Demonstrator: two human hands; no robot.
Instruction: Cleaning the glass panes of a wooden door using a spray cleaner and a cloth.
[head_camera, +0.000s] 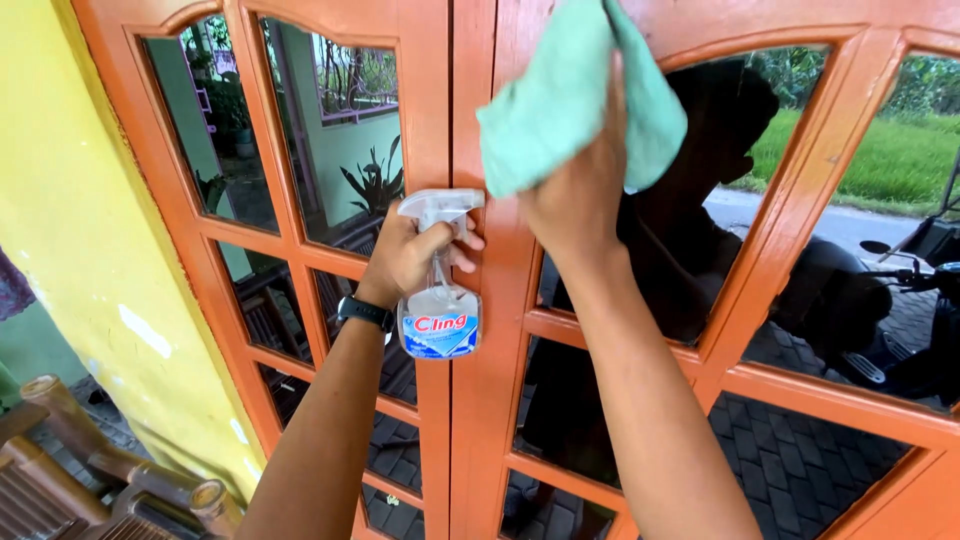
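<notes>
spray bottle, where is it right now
In the head view, the spray bottle is left of centre, gripped by the left hand against the orange door frame.

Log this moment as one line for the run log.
left hand: holds spray bottle | right hand: presses green cloth on orange door

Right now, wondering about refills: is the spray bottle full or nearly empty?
Nearly empty: the clear spray bottle in the left hand looks see-through, no liquid line visible above its label.
</notes>
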